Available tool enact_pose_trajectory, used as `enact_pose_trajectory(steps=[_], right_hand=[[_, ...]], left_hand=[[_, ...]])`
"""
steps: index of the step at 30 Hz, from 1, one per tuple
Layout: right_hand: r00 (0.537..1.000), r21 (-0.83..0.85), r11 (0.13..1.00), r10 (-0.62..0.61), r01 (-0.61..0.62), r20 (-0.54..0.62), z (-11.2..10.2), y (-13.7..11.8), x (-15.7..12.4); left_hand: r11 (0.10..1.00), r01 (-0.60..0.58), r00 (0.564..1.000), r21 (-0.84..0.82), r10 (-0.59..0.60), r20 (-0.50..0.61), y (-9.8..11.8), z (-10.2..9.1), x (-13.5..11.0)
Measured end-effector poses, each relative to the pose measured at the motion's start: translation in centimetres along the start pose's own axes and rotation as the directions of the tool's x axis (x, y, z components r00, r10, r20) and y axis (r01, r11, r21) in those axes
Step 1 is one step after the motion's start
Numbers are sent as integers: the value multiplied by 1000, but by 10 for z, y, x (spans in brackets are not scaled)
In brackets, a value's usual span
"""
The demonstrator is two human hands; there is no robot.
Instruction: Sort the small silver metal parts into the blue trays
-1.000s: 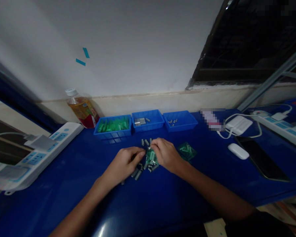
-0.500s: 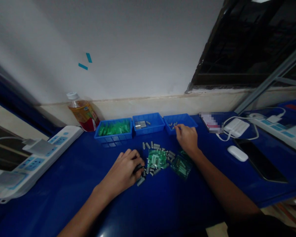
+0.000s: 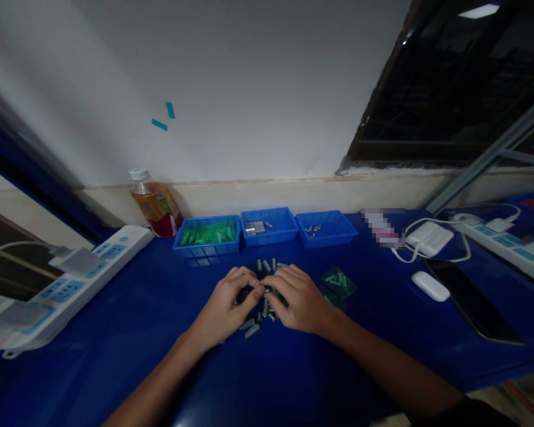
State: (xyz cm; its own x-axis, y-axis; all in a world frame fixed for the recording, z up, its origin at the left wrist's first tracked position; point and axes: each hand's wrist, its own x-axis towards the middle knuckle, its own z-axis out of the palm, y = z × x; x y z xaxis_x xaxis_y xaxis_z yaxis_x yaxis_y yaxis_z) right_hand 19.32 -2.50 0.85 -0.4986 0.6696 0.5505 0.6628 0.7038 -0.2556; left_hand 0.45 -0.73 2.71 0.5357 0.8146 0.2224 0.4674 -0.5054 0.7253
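Since 0.5 s ago the right hand [image 3: 300, 302] has come back from the right-most blue bin [image 3: 327, 228] to the pile of small grey metal cylinders [image 3: 261, 308] in the middle of the tabletop [image 3: 115, 356], & now meets the left hand [image 3: 226, 302] there. Both hands sit w/ fingertips touching or nearly touching over the pile, just in front of the bins. Left hand's fingers [image 3: 249, 290] are curled in, thumb & forefinger pinched on something small & dark; can't tell exactly what it is. Right hand's fingers [image 3: 276, 287] are also bent & drawn together at the same spot, but whether they grip a part can't be told; too dark & small. Loose cylinders lie around & under both hands, a few more just behind them toward the bins. A small clear bag w/ green parts [image 3: 337, 281] lies just right of the right hand, apart from it. Behind, 3 blue bins in a row: left bin [image 3: 206, 234] holds green pieces, middle bin [image 3: 267, 225] holds a few grey pieces, right one a few tiny silver bits. A drink bottle [image 3: 153, 204] stands left of the bins by the wall. A white power strip [image 3: 71, 284] lies far left; a phone [image 3: 471, 293], white earbud case [image 3: 429, 286] & white charger [image 3: 429, 237] lie to the right, well apart from the hands.
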Motion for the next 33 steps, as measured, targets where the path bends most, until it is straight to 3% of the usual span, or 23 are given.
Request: enact_pose_trajectory(steps=[9,13,16,18,22,25,27,29,33], right_hand=[[1000,-4,1000,-10,10,0,-1,1,0],[987,-69,991,103,-112,-120,-14,26,4],[931,-183,933,260,-311,-258,-33,67,6],[883,-276,848,383,-452,-270,-46,96,6],[781,-456,670,617,-585,-96,-64,136,11],[700,-491,617,713,-615,19,-69,147,18],[678,-481,609,734,-630,41,-69,148,22],[698,-458,622,716,-635,7,-66,144,21],[822,-370,740,551,-562,-148,-50,123,1]], left_hand=[[997,-6,999,74,2,46,4,1,1],[966,20,993,257,-50,110,-8,-14,-3],[916,82,977,394,-153,152,-23,-26,-9],[887,123,960,444,-219,172,-31,-29,-12],[865,175,948,470,-277,157,-36,-26,-12],[878,176,950,444,-269,155,-32,-26,-10],[899,155,950,410,-249,186,-30,-26,-10],[911,142,947,387,-239,215,-30,-26,-10],[907,164,950,388,-251,184,-30,-23,-9]])
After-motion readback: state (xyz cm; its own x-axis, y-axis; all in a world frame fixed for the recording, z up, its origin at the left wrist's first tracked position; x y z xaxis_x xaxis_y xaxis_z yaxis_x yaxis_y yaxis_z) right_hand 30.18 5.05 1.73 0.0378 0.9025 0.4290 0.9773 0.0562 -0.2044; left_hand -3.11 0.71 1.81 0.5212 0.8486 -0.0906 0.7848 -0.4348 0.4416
